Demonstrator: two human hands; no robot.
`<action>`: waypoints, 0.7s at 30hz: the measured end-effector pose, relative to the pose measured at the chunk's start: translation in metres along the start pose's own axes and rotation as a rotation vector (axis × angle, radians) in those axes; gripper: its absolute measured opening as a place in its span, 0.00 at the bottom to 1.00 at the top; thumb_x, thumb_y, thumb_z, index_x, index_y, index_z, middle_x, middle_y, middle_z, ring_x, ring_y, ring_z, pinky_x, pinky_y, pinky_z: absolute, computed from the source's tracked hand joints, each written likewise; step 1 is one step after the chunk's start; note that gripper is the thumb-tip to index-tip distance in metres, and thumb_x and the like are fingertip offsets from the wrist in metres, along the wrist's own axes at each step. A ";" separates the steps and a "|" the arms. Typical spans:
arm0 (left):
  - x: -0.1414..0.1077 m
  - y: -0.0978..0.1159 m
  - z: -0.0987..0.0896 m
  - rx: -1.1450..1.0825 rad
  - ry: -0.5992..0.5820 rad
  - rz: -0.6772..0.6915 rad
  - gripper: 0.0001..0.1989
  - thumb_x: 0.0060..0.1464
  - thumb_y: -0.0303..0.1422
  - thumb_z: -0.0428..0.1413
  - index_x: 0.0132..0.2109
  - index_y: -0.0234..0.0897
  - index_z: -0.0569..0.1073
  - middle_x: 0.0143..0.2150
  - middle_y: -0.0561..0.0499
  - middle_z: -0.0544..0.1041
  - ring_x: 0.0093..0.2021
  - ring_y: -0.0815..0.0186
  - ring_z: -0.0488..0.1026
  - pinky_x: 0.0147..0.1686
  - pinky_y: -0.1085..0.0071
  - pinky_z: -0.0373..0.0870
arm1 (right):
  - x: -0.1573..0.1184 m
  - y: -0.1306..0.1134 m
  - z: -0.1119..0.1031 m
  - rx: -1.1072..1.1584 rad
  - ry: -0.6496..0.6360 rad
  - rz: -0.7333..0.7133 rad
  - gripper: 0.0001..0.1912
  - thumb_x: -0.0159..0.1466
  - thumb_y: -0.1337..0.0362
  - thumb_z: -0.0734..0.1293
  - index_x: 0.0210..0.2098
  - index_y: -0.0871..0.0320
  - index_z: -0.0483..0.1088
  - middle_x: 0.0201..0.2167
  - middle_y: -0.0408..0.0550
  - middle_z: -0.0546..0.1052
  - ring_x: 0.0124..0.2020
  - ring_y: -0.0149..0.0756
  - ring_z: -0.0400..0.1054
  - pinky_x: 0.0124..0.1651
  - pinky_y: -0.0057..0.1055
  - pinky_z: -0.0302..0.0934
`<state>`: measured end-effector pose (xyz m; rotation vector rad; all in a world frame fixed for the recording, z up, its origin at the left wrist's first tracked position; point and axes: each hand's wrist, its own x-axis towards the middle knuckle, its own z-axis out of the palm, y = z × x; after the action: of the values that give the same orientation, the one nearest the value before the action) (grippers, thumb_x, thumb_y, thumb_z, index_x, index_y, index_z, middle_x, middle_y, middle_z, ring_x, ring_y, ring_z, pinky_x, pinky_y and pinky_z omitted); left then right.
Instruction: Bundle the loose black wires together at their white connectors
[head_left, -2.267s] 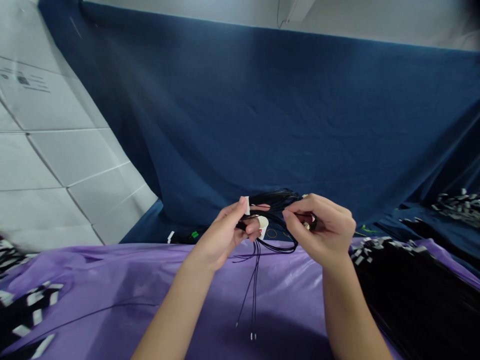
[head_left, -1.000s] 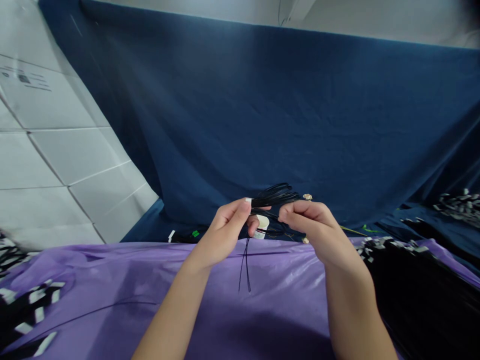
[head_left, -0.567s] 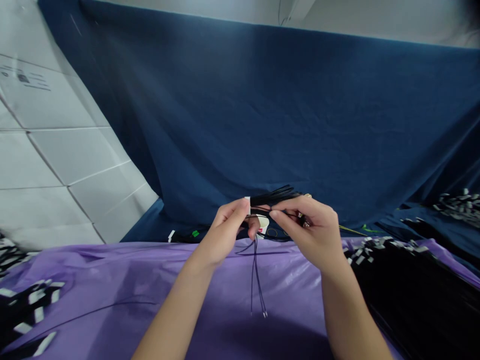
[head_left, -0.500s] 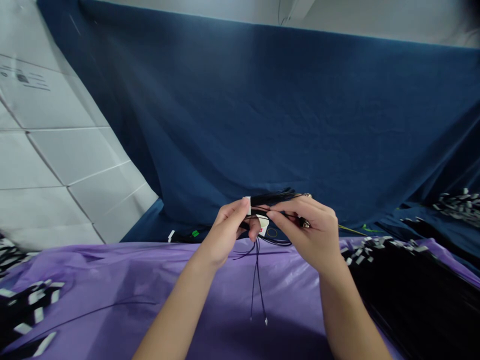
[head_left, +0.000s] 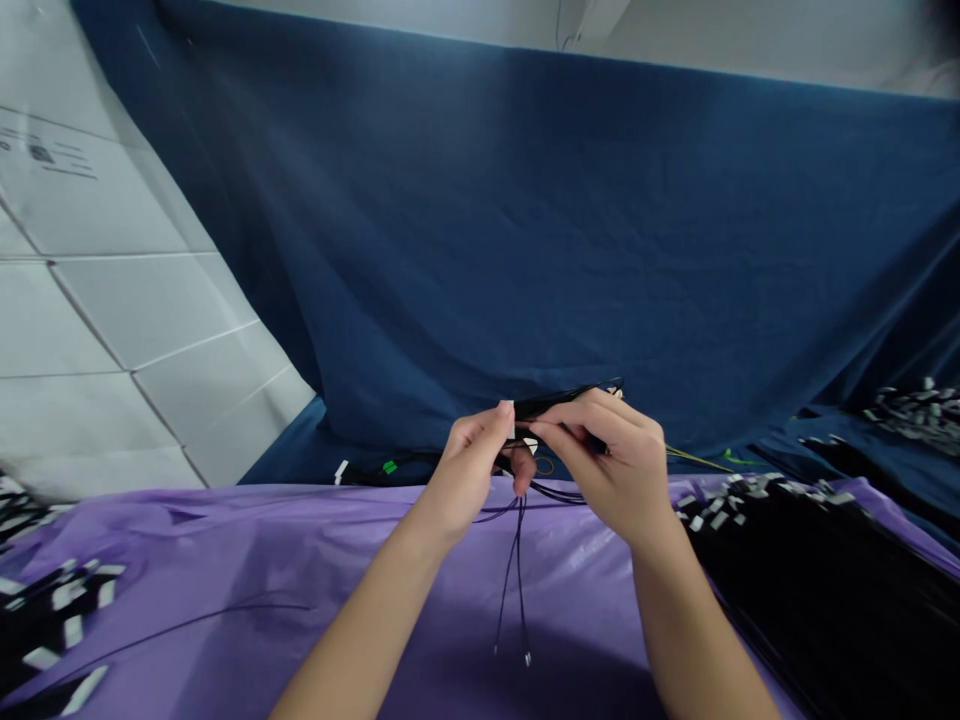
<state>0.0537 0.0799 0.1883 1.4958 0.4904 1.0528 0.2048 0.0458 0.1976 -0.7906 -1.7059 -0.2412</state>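
Note:
Between my hands a bundle of thin black cords (head_left: 559, 402) is held up above the purple sheet. My left hand (head_left: 474, 462) is closed on its left end, thumb pressed by a small white tag (head_left: 511, 418). My right hand (head_left: 609, 450) pinches the bundle from the other side, thumb and forefinger together near the tag. Two loose cord ends (head_left: 519, 575) with small shiny tips hang below my left fingers. Parts of the bundle inside both hands are hidden.
Purple sheeting (head_left: 247, 560) covers the work surface. A large pile of black cords with white tags (head_left: 832, 570) lies at right, another pile (head_left: 67, 600) at left. Behind hangs a blue cloth (head_left: 525, 220); white boxes (head_left: 135, 200) are stacked at left.
My left hand has shifted slightly right, toward my right hand, which has moved a little left. The gap between them is narrower. The hanging cord ends have swung slightly.

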 end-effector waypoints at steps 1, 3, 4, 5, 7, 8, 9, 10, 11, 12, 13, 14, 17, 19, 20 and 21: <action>0.000 0.000 0.000 -0.004 -0.006 0.005 0.24 0.63 0.49 0.46 0.29 0.35 0.70 0.17 0.54 0.67 0.20 0.73 0.63 0.27 0.75 0.59 | 0.000 0.000 0.000 0.004 -0.003 0.003 0.04 0.61 0.73 0.70 0.33 0.59 0.74 0.24 0.38 0.70 0.25 0.25 0.60 0.30 0.26 0.58; 0.000 0.000 0.000 -0.010 -0.009 0.010 0.24 0.63 0.49 0.46 0.29 0.35 0.70 0.17 0.54 0.67 0.20 0.73 0.63 0.27 0.75 0.60 | 0.000 -0.001 0.000 0.007 -0.007 0.010 0.04 0.61 0.73 0.70 0.32 0.59 0.74 0.24 0.38 0.70 0.25 0.25 0.60 0.30 0.26 0.58; 0.000 0.000 0.000 -0.011 -0.009 0.010 0.24 0.63 0.49 0.46 0.29 0.35 0.71 0.17 0.54 0.67 0.20 0.73 0.63 0.27 0.75 0.60 | 0.000 0.000 0.000 0.005 -0.009 0.013 0.04 0.62 0.72 0.70 0.32 0.58 0.74 0.24 0.38 0.70 0.25 0.25 0.60 0.29 0.26 0.58; 0.000 0.001 0.000 -0.011 -0.013 0.009 0.24 0.63 0.48 0.46 0.30 0.35 0.71 0.17 0.54 0.67 0.20 0.73 0.64 0.27 0.75 0.60 | 0.000 0.000 0.000 0.004 -0.011 0.016 0.04 0.61 0.72 0.70 0.32 0.58 0.74 0.23 0.38 0.70 0.25 0.25 0.60 0.29 0.26 0.58; -0.001 0.003 -0.001 -0.006 -0.032 0.003 0.24 0.63 0.48 0.46 0.29 0.34 0.71 0.17 0.54 0.67 0.20 0.73 0.64 0.27 0.75 0.61 | 0.001 0.002 -0.002 0.010 -0.031 0.020 0.03 0.61 0.71 0.71 0.33 0.58 0.74 0.24 0.38 0.71 0.24 0.24 0.60 0.29 0.26 0.58; -0.001 0.004 -0.001 -0.006 -0.039 0.000 0.24 0.63 0.48 0.46 0.28 0.34 0.72 0.17 0.54 0.67 0.21 0.73 0.64 0.28 0.75 0.61 | 0.001 0.003 -0.004 0.017 -0.043 0.028 0.03 0.61 0.70 0.71 0.33 0.58 0.74 0.24 0.38 0.71 0.24 0.24 0.60 0.29 0.26 0.58; -0.002 0.006 -0.002 -0.011 -0.041 -0.003 0.24 0.63 0.48 0.46 0.29 0.34 0.73 0.17 0.54 0.67 0.21 0.73 0.64 0.28 0.75 0.62 | 0.001 0.005 -0.006 0.025 -0.054 0.042 0.02 0.61 0.70 0.71 0.34 0.57 0.75 0.24 0.38 0.71 0.24 0.24 0.61 0.29 0.26 0.58; -0.003 0.008 -0.002 -0.023 -0.037 -0.009 0.24 0.63 0.47 0.47 0.30 0.34 0.74 0.17 0.54 0.67 0.21 0.73 0.65 0.28 0.75 0.62 | 0.001 0.007 -0.009 0.034 -0.056 0.065 0.03 0.60 0.69 0.72 0.34 0.57 0.75 0.24 0.38 0.71 0.24 0.24 0.61 0.28 0.25 0.58; -0.004 0.009 -0.002 -0.044 -0.024 -0.016 0.23 0.63 0.47 0.47 0.32 0.34 0.75 0.17 0.54 0.67 0.21 0.73 0.64 0.28 0.75 0.62 | 0.001 0.009 -0.012 0.045 -0.052 0.097 0.04 0.60 0.68 0.72 0.35 0.56 0.74 0.24 0.37 0.70 0.24 0.24 0.61 0.28 0.25 0.58; -0.004 0.011 -0.002 -0.072 -0.005 -0.025 0.22 0.63 0.47 0.48 0.34 0.34 0.76 0.16 0.55 0.67 0.20 0.73 0.64 0.28 0.75 0.63 | 0.000 0.011 -0.016 0.058 -0.041 0.133 0.05 0.59 0.67 0.72 0.36 0.56 0.74 0.23 0.37 0.69 0.24 0.24 0.61 0.28 0.25 0.58; -0.005 0.012 -0.003 -0.103 0.015 -0.037 0.22 0.62 0.47 0.48 0.37 0.34 0.77 0.16 0.55 0.66 0.19 0.73 0.64 0.28 0.74 0.63 | -0.001 0.014 -0.019 0.074 -0.026 0.168 0.06 0.59 0.66 0.72 0.37 0.55 0.74 0.23 0.37 0.68 0.24 0.25 0.62 0.28 0.25 0.58; -0.005 0.013 -0.003 -0.135 0.034 -0.049 0.22 0.62 0.48 0.49 0.39 0.34 0.78 0.16 0.56 0.66 0.19 0.73 0.64 0.29 0.74 0.64 | -0.001 0.016 -0.022 0.094 -0.016 0.200 0.05 0.59 0.66 0.72 0.37 0.55 0.74 0.23 0.37 0.68 0.24 0.25 0.62 0.28 0.25 0.58; -0.005 0.016 -0.004 -0.229 0.075 -0.080 0.23 0.61 0.49 0.50 0.40 0.33 0.79 0.15 0.57 0.65 0.18 0.73 0.63 0.31 0.71 0.67 | -0.002 0.023 -0.029 0.151 -0.035 0.270 0.06 0.60 0.64 0.72 0.37 0.54 0.74 0.25 0.38 0.68 0.26 0.26 0.63 0.29 0.26 0.59; -0.005 0.017 -0.005 -0.287 0.088 -0.097 0.22 0.60 0.49 0.52 0.39 0.33 0.79 0.15 0.57 0.63 0.18 0.73 0.62 0.32 0.70 0.68 | -0.001 0.026 -0.028 0.147 -0.094 0.271 0.09 0.59 0.63 0.72 0.40 0.53 0.74 0.26 0.39 0.68 0.25 0.27 0.61 0.28 0.26 0.58; -0.004 0.017 -0.006 -0.309 0.095 -0.107 0.22 0.59 0.49 0.52 0.39 0.33 0.79 0.15 0.57 0.63 0.17 0.73 0.62 0.32 0.69 0.69 | -0.001 0.028 -0.026 0.128 -0.130 0.258 0.11 0.60 0.62 0.72 0.42 0.53 0.74 0.26 0.39 0.67 0.25 0.27 0.61 0.28 0.26 0.58; -0.004 0.017 -0.006 -0.328 0.102 -0.118 0.22 0.59 0.48 0.53 0.39 0.33 0.79 0.15 0.57 0.63 0.17 0.74 0.62 0.32 0.69 0.69 | 0.000 0.029 -0.022 0.102 -0.160 0.236 0.12 0.60 0.61 0.72 0.43 0.53 0.74 0.27 0.40 0.67 0.25 0.27 0.60 0.28 0.27 0.58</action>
<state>0.0427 0.0765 0.2021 1.1162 0.4473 1.0628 0.2400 0.0548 0.1971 -0.9459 -1.7404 0.0730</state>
